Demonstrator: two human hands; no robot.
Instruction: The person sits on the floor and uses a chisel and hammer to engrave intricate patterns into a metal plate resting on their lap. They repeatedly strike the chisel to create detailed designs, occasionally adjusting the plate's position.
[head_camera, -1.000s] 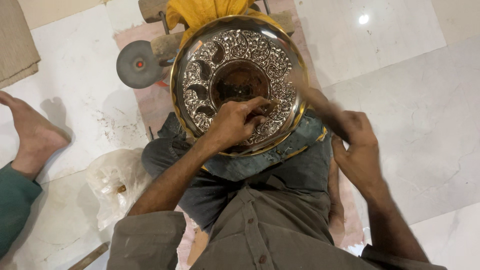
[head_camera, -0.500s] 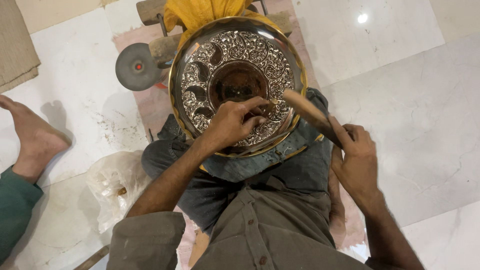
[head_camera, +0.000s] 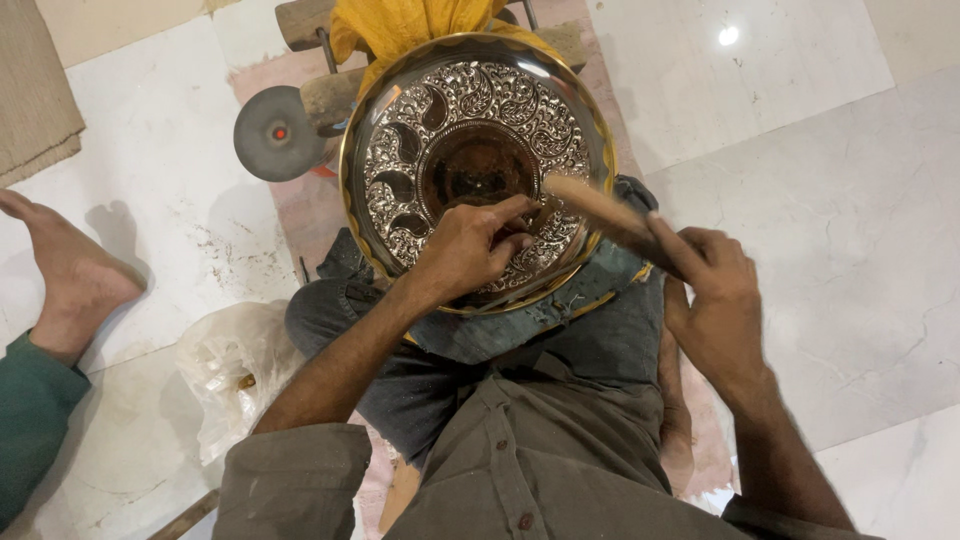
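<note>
**Hands at the embossed plate**

My left hand (head_camera: 470, 250) lay on the lower part of the plate (head_camera: 478, 160), fingers curled tight, with thumb and forefinger pinched together near the rim of the dark centre; whatever small thing they pinched was too hidden for me to tell. My right hand (head_camera: 715, 300) was closed around the lower end of a wooden stick (head_camera: 600, 212), which slanted up and left so that its blurred tip reached over the plate's right side, close to my left fingertips.

The plate was round, silver-coloured with raised leaf and paisley patterns, a brassy rim and a dark brown middle. It rested tilted on my lap, its lower edge on the blue-grey cloth (head_camera: 520, 325) over my knees, its upper edge towards a yellow cloth (head_camera: 410, 25) draped over a wooden block (head_camera: 305, 20).

Just left of the plate's upper edge, a grey disc (head_camera: 277, 132) with a red centre stood on the pale marble floor (head_camera: 800, 200). By my left knee lay a crumpled clear plastic bag (head_camera: 235, 370). At the floor's left edge another person's bare foot (head_camera: 65, 270) rested, with a green trouser leg (head_camera: 30, 420) below it.
</note>
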